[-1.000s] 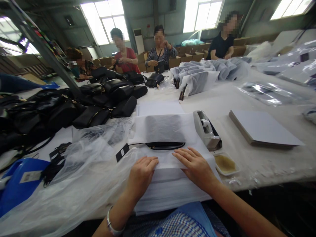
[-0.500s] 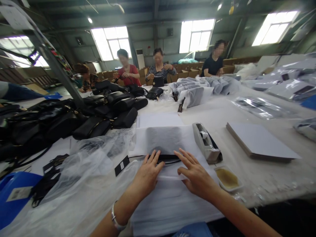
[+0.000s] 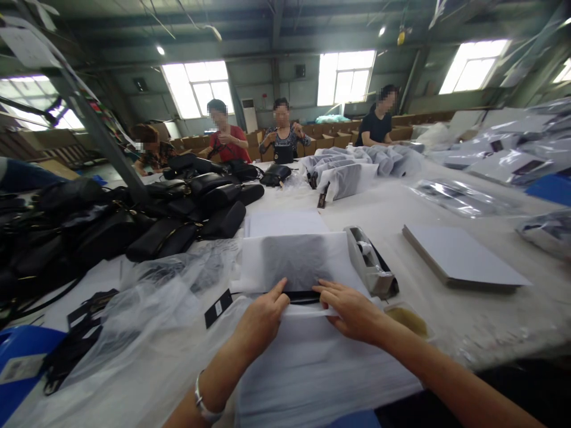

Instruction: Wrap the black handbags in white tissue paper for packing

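White tissue paper (image 3: 250, 264) covers most of a dark bag (image 3: 294, 258), whose black edge shows at the near side. My left hand (image 3: 262, 315) is at the bag's left near edge, index finger stretched onto the paper and the other fingers curled on the sheet. On the right, my right hand (image 3: 352, 309) pinches the near sheet's edge, its index finger pointing in along the black edge. A black tag (image 3: 218, 308) lies left of the bag. More tissue sheets (image 3: 312, 380) lie nearest me.
A tape dispenser (image 3: 372, 264) and a dish of yellowish stuff (image 3: 405, 321) stand at the right, beyond them a stack of white boards (image 3: 459, 255). Black bags (image 3: 165, 232) pile up at left. Wrapped bags (image 3: 348, 178) stand farther back. Several people sit across the table.
My spread fingers have curled in, leaving the index fingers extended at the bag's near edge. The near tissue edge is now drawn up by my hands. The view has shifted slightly.
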Action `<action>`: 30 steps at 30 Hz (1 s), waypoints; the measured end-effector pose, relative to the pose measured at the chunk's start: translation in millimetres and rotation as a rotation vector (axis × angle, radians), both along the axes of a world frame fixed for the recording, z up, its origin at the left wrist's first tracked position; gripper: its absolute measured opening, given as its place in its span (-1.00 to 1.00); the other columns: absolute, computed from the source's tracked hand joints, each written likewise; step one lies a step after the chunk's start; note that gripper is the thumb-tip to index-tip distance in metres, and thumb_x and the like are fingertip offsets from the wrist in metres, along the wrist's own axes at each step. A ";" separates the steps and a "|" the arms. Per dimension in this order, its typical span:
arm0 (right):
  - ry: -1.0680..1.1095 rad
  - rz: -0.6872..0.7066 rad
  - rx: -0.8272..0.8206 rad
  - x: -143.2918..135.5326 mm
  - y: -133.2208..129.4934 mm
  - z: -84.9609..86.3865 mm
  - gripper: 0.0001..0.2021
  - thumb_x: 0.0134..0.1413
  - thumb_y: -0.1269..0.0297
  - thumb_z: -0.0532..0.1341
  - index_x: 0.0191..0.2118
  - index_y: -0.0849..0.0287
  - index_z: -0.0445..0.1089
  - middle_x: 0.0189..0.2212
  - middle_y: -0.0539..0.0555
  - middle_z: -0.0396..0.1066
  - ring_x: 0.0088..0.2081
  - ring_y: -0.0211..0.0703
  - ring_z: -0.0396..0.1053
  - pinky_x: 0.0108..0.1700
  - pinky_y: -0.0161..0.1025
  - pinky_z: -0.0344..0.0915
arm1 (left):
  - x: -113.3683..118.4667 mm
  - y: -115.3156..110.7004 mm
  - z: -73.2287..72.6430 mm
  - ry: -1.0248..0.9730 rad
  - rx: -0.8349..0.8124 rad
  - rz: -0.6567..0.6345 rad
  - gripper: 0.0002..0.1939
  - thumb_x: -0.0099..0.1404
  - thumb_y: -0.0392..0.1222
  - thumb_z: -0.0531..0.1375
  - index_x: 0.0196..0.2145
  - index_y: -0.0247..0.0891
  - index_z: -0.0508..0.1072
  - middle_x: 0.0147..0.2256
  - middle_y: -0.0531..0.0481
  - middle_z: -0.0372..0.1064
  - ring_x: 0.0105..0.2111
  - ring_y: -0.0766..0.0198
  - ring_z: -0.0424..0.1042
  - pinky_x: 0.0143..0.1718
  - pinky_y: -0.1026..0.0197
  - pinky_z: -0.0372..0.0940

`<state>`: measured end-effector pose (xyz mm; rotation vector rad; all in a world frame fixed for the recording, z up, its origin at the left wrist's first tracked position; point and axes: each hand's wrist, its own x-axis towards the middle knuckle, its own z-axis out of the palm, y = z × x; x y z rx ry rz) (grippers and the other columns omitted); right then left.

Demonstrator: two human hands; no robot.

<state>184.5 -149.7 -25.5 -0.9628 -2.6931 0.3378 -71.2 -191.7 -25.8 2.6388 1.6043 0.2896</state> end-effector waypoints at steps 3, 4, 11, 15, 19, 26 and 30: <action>0.026 -0.015 -0.002 0.6 3.8 2.2 -0.80 0.00 0.51 0.18 -0.22 0.15 0.34 0.09 0.18 0.42 0.21 0.03 0.27 0.21 -0.08 0.23 | -0.2 3.6 3.4 -0.003 -0.023 0.041 -0.62 0.15 -0.60 0.02 -0.18 -0.22 0.36 0.23 -0.19 0.26 -0.13 0.12 0.56 -0.15 0.14 0.44; 0.033 -0.020 -0.001 0.8 5.4 3.3 -0.83 0.06 0.48 0.17 -0.20 0.15 0.34 0.05 0.18 0.45 0.16 0.00 0.32 0.17 -0.11 0.26 | -0.7 5.7 4.6 -0.016 -0.026 0.048 -0.61 0.16 -0.60 0.03 -0.16 -0.22 0.37 0.19 -0.18 0.33 -0.12 0.11 0.56 -0.15 0.15 0.43; -0.060 -0.146 -0.028 -2.2 28.2 18.1 -0.83 0.31 0.19 0.09 -0.12 0.11 0.36 -0.35 0.06 0.53 -0.31 -0.10 0.49 -0.32 -0.30 0.19 | -11.7 32.6 25.6 -0.152 -0.149 0.085 -0.72 0.24 -0.43 0.10 -0.19 -0.17 0.49 -0.33 -0.03 0.56 -0.27 0.14 0.55 -0.28 0.25 0.29; -0.116 -0.192 0.000 -7.3 46.5 29.1 -0.83 0.27 0.15 0.15 -0.19 0.11 0.40 -0.46 0.04 0.49 -0.40 -0.13 0.43 -0.41 -0.30 0.04 | -19.6 52.4 37.7 -0.290 -0.195 0.031 -0.79 0.34 -0.24 0.09 -0.25 -0.20 0.54 -0.32 -0.03 0.55 -0.31 0.20 0.49 -0.30 0.26 0.23; -0.068 -0.181 -0.009 -10.2 62.3 34.7 -0.85 0.22 0.17 0.20 -0.22 0.10 0.45 -0.45 0.04 0.50 -0.39 -0.14 0.42 -0.38 -0.30 0.07 | -25.9 71.8 43.2 -0.324 -0.239 0.002 -0.76 0.34 -0.14 0.11 -0.31 -0.25 0.55 -0.39 -0.01 0.53 -0.39 0.26 0.43 -0.35 0.29 0.20; 0.008 -0.217 -0.081 -12.3 79.6 34.2 -0.86 0.17 0.20 0.24 -0.24 0.10 0.51 -0.39 0.05 0.54 -0.32 -0.15 0.44 -0.31 -0.31 0.18 | -37.7 91.8 45.8 -0.340 -0.331 -0.013 -0.79 0.27 -0.12 0.16 -0.35 -0.28 0.54 -0.50 0.06 0.45 -0.48 0.31 0.38 -0.42 0.32 0.20; 0.006 -0.212 -0.086 -13.2 82.7 34.7 -0.86 0.16 0.22 0.24 -0.25 0.10 0.52 -0.40 0.04 0.54 -0.33 -0.15 0.44 -0.31 -0.32 0.19 | -48.0 91.2 43.5 -0.342 -0.380 0.005 -0.73 0.29 -0.02 0.15 -0.36 -0.27 0.51 -0.55 0.09 0.40 -0.60 0.35 0.35 -0.52 0.34 0.18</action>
